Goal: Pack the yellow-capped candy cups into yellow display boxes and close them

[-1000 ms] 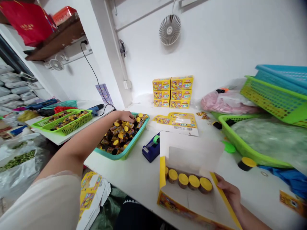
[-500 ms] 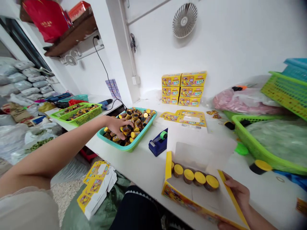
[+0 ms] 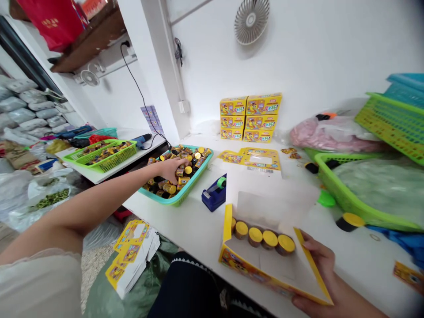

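The left hand point(image 3: 170, 169) is among the cups point(image 3: 170, 189) in the teal basket point(image 3: 166, 201) on the tabletop point(image 3: 180, 234); whether its grip has closed on one, I cannot tell. The right hand point(image 3: 322, 264) clamps the side of the open box point(image 3: 253, 273), where a row point(image 3: 270, 239) stands upright.

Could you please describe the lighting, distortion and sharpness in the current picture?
Head view: bright, diffuse light, faint shadow below the wall fan; left arm seemingly stretched by a wide lens; top right corner dark; small print on the open box soft.
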`<action>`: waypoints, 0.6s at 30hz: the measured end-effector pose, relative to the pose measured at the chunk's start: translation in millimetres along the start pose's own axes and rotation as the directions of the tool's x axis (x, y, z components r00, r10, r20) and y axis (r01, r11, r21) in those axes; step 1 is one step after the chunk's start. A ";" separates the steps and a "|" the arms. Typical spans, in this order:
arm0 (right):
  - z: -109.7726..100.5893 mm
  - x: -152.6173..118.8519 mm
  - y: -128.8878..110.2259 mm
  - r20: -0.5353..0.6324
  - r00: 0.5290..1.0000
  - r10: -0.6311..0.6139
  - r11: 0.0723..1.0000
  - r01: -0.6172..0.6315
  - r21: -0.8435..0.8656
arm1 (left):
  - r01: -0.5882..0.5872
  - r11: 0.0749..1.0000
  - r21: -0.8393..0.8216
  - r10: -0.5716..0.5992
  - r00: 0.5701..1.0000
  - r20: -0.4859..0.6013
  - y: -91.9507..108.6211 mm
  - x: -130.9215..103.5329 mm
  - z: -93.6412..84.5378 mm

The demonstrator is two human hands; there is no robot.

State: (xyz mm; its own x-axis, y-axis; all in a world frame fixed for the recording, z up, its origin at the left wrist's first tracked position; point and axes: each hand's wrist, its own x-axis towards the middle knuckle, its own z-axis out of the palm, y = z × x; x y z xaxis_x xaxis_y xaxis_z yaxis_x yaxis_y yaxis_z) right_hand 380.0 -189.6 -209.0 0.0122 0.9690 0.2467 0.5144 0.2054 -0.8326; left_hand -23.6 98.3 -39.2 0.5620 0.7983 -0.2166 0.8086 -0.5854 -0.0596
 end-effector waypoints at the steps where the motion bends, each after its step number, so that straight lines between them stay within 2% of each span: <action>1: -0.9 0.2 0.6 0.016 1.000 -0.003 1.000 0.003 -0.006 | -0.007 1.000 -0.006 0.007 1.000 0.007 -0.4 2.3 -1.0; 5: -1.2 0.2 -3.6 0.012 1.000 0.005 1.000 -0.005 -0.005 | -0.030 0.999 -0.021 0.031 0.999 0.035 -1.9 8.3 -2.3; 18: -1.7 1.5 -8.8 0.021 1.000 -0.007 0.997 0.006 0.080 | -0.048 0.992 -0.119 0.045 0.998 -0.032 -0.5 6.6 2.0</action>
State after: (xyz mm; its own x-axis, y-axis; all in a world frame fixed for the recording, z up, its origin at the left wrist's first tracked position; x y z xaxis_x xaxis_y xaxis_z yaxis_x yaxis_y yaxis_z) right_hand 377.0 -190.2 -200.4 -0.0094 0.9701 0.2426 0.4440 0.2214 -0.8682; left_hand -20.6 103.7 -42.5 0.6028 0.7754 -0.1881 0.7955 -0.6022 0.0670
